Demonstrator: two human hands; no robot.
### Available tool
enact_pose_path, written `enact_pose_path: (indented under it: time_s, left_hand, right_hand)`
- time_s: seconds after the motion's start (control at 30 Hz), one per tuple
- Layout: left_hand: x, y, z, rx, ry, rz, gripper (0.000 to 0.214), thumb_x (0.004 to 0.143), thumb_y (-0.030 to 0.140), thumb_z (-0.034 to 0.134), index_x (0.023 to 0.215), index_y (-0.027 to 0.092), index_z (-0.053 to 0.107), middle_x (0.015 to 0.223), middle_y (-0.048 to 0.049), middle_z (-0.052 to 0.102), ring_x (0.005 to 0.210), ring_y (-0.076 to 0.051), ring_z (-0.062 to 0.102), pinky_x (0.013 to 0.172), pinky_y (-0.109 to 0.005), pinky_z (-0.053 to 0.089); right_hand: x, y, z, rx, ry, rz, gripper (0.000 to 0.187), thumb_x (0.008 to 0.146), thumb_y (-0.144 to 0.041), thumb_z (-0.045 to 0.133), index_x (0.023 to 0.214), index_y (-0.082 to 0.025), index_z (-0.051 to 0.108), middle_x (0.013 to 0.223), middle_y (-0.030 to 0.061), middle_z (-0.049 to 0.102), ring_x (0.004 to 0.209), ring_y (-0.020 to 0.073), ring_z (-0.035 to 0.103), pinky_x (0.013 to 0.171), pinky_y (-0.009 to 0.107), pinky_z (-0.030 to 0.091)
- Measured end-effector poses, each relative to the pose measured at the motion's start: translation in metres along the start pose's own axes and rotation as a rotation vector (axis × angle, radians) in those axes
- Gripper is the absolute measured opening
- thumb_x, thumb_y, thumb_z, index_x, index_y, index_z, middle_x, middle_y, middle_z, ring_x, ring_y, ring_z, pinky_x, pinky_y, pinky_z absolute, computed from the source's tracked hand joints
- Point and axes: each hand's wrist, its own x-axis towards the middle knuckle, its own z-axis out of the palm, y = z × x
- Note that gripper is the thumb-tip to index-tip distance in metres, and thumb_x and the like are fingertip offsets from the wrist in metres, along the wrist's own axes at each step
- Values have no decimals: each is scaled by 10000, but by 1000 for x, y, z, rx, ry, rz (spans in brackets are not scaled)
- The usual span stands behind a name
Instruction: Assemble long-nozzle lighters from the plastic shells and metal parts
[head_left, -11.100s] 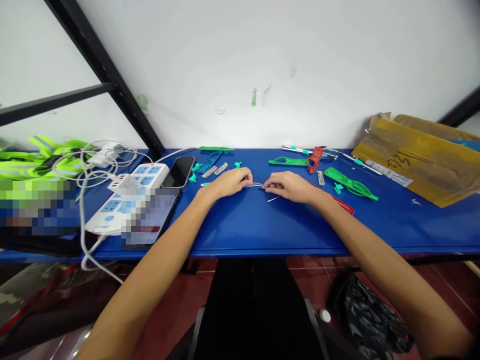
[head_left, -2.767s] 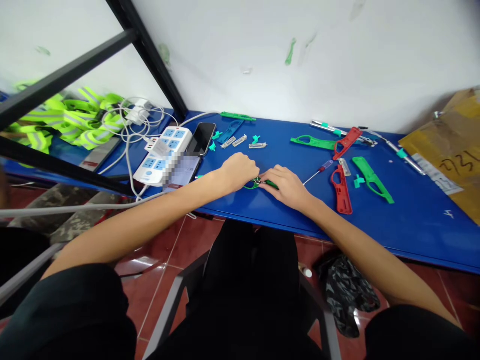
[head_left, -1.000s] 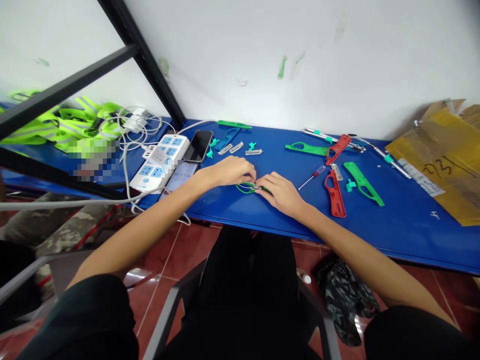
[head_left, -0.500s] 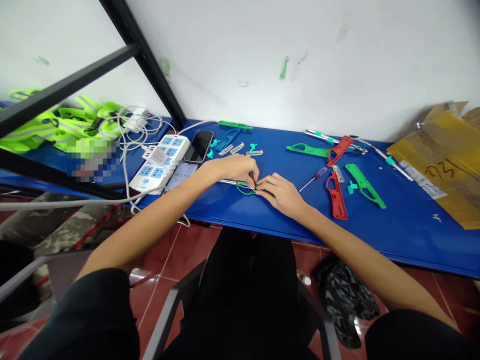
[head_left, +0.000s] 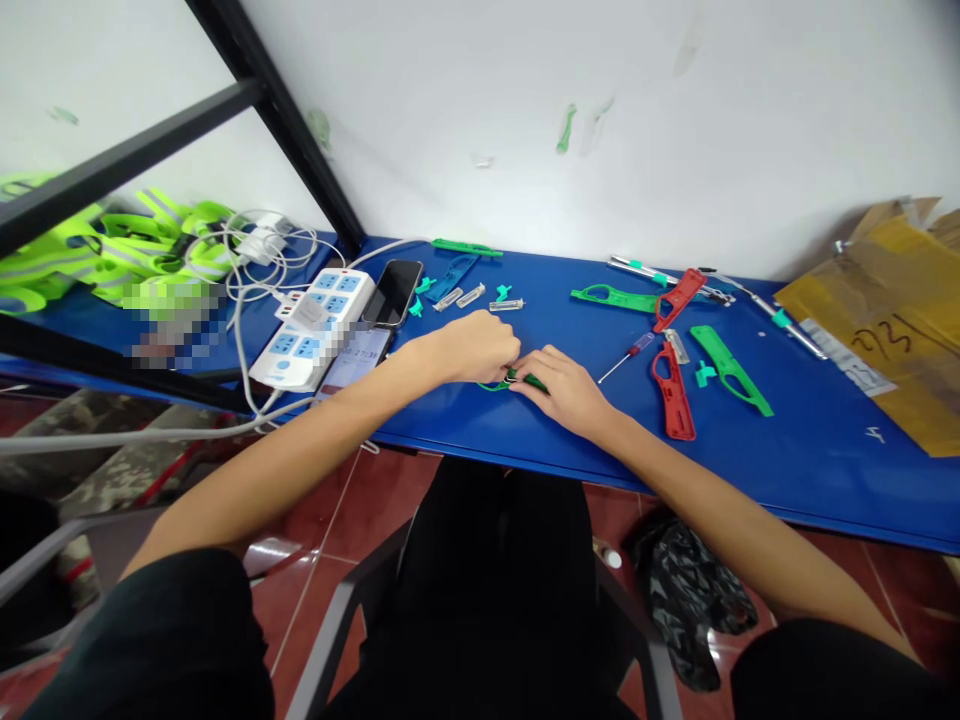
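A green lighter casing half (head_left: 537, 382) lies low over the table's front part, mostly hidden under my fingers. My right hand (head_left: 562, 388) is closed around its right end. Over the casing's left part my left hand (head_left: 478, 345) is curled shut, its fingertips touching or nearly touching the right fingers; what it pinches is hidden. To the right are a screwdriver (head_left: 628, 358), red casing halves (head_left: 674, 392) and a clear fuel tank (head_left: 676, 346). Behind the left hand lie more clear tanks (head_left: 471, 295) and teal triggers (head_left: 503, 293).
A white power strip (head_left: 289, 345) and two phones (head_left: 393, 292) occupy the left of the blue table (head_left: 465, 425). Green casings (head_left: 729, 370) and metal tubes (head_left: 801, 332) lie right, before a taped cardboard box (head_left: 892, 330). A black frame (head_left: 289, 130) rises at left.
My left hand has curled in further, turning its knuckles up, and now covers the metal tube and more of the casing. My right hand stays almost in place.
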Motion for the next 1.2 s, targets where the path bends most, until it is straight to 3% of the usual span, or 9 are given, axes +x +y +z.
enact_pose_path:
  time_s: [0.23, 0.37, 0.5, 0.6, 0.8, 1.0, 1.2]
  left_hand:
    - [-8, -13, 14, -154, 91, -83, 228, 951, 195, 612, 908, 204, 836, 946, -69, 830, 736, -189, 710, 651, -332, 372]
    - [-17, -22, 32, -304, 170, -161, 250, 1046, 319, 605, 1021, 205, 825, 1050, -54, 834, 824, -178, 727, 673, -315, 391]
    - [-32, -18, 43, -396, 241, -229, 289, 1092, 411, 599, 1071, 222, 817, 1040, -41, 821, 870, -166, 727, 708, -301, 422]
    - [-40, -14, 46, -413, 290, -196, 271, 1103, 407, 609, 1103, 240, 823, 1124, -32, 812, 976, -169, 741, 741, -292, 440]
    - [-37, -19, 46, -399, 246, -69, 277, 1117, 342, 577, 1090, 242, 835, 1174, -37, 804, 985, -166, 751, 721, -287, 429]
    - [-30, -17, 41, -470, 231, -117, 284, 1106, 354, 574, 1078, 236, 831, 1160, -39, 812, 934, -161, 736, 741, -280, 425]
    - [-18, -18, 37, -535, 187, -158, 210, 1005, 344, 654, 995, 234, 833, 1093, -27, 814, 856, -174, 706, 725, -325, 416]
  right_hand:
    - [0, 2, -1, 70, 24, 25, 248, 1126, -441, 594, 1000, -242, 672, 1128, 95, 778, 1019, 276, 673, 1017, 464, 510]
    - [0, 3, -3, 66, 12, 25, 243, 1128, -432, 589, 999, -247, 680, 1154, 95, 780, 1051, 279, 678, 1043, 476, 506]
    - [0, 1, -4, 36, -1, 12, 248, 1133, -422, 581, 1015, -235, 692, 1171, 109, 781, 1048, 283, 668, 1004, 469, 523]
    - [0, 0, -5, 25, -16, 13, 249, 1137, -416, 575, 1026, -233, 704, 1185, 109, 785, 1061, 285, 672, 992, 469, 529]
    - [1, 1, -7, 52, -30, 1, 237, 1131, -411, 592, 1028, -235, 714, 1193, 101, 791, 1099, 286, 689, 1018, 479, 524]
    - [2, 2, -6, 61, -39, -11, 241, 1132, -406, 593, 1025, -235, 726, 1196, 97, 797, 1092, 280, 690, 1014, 472, 524]
    - [1, 4, -6, 75, -22, -42, 250, 1137, -410, 583, 1031, -228, 719, 1176, 98, 803, 1109, 283, 697, 1037, 474, 519]
